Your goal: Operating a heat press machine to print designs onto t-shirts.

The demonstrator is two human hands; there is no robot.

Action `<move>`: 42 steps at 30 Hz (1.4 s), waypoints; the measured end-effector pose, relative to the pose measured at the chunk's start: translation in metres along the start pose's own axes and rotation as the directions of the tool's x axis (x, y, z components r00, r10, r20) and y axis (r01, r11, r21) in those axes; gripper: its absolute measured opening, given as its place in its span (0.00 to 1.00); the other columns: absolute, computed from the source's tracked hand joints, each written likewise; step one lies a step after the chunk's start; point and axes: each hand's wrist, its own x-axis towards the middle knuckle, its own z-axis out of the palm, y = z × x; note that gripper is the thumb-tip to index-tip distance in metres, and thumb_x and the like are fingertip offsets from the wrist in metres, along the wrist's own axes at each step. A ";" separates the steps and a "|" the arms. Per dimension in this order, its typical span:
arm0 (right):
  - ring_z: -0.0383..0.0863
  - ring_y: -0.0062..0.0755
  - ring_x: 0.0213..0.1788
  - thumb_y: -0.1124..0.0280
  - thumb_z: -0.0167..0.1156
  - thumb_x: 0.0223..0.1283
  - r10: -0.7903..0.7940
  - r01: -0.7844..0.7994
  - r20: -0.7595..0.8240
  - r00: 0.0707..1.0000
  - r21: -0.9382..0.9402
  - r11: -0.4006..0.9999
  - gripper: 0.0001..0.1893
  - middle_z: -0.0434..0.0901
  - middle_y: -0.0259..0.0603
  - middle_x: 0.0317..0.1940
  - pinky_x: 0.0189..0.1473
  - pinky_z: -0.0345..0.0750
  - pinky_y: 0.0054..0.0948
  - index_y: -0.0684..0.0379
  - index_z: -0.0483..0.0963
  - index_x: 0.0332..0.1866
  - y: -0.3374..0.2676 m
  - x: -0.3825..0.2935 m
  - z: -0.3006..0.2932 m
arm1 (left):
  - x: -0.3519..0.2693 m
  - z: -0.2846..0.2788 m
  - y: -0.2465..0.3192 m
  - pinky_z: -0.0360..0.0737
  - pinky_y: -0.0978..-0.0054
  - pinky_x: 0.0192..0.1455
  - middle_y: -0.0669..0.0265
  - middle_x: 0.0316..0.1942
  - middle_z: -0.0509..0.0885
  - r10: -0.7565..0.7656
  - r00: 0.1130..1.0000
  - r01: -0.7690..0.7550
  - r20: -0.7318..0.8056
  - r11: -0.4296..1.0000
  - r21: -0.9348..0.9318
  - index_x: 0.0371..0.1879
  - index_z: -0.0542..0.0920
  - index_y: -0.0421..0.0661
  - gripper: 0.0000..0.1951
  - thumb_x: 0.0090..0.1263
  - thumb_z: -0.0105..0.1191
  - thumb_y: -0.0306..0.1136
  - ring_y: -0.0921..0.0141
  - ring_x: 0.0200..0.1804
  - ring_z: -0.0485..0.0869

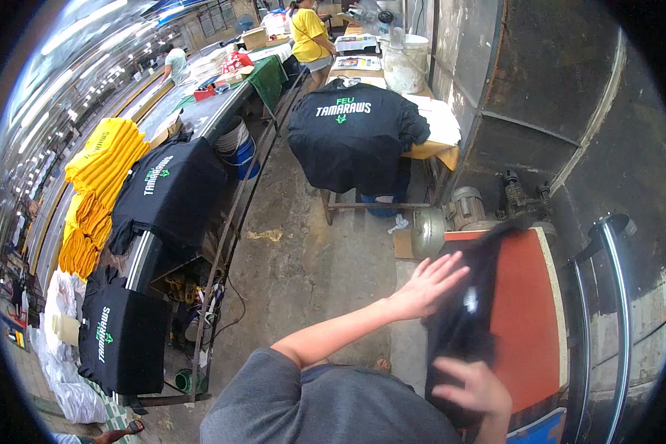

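A black garment (pixel 459 322) lies along the near side of a red flat pad (pixel 524 311) at my right. Its far end is lifted and blurred, and a small white mark shows on it. My left hand (pixel 434 282) is over the garment's edge, palm down with fingers stretched out. Closer to my body, my right hand (pixel 473 387) is blurred above the garment's near part, thumb and fingers apart. Whether either hand presses on the cloth cannot be made out.
Printed black T-shirts (pixel 344 133) drape over a table ahead and the long left table (pixel 200 125), beside stacked yellow shirts (pixel 108 161). Upright chrome rods (pixel 616 322) stand right of the pad, a motor (pixel 466 205) beyond it. A person in yellow (pixel 309 36) stands far ahead.
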 end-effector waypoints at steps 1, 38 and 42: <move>0.86 0.39 0.39 0.71 0.66 0.52 -0.074 0.066 0.196 0.978 0.049 0.997 0.18 0.81 0.55 0.40 0.41 0.80 0.30 0.67 0.76 0.48 -0.023 0.007 -0.004 | -0.001 -0.007 -0.001 0.52 0.45 0.70 0.58 0.74 0.47 0.060 0.998 -0.061 0.010 0.967 0.248 0.72 0.53 0.56 0.42 0.55 0.54 0.23 0.56 0.73 0.52; 0.78 0.42 0.34 0.87 0.52 0.33 -0.531 0.419 -0.126 0.838 -0.475 0.774 0.13 0.77 0.48 0.25 0.39 0.72 0.30 0.68 0.74 0.30 -0.108 0.522 0.085 | -0.557 -0.388 -0.077 0.74 0.68 0.44 0.55 0.31 0.79 -0.093 -0.075 0.982 -0.993 0.167 -0.090 0.36 0.77 0.37 0.06 0.62 0.48 0.19 0.57 0.37 0.79; 0.75 0.48 0.38 0.86 0.51 0.34 -0.570 0.418 -0.087 0.817 -0.590 0.691 0.11 0.74 0.48 0.27 0.43 0.71 0.37 0.67 0.74 0.29 -0.096 0.596 0.105 | -0.545 -0.392 -0.104 0.75 0.68 0.43 0.55 0.33 0.79 0.020 -0.052 0.999 -0.998 0.010 -0.052 0.37 0.77 0.37 0.08 0.60 0.47 0.17 0.58 0.36 0.80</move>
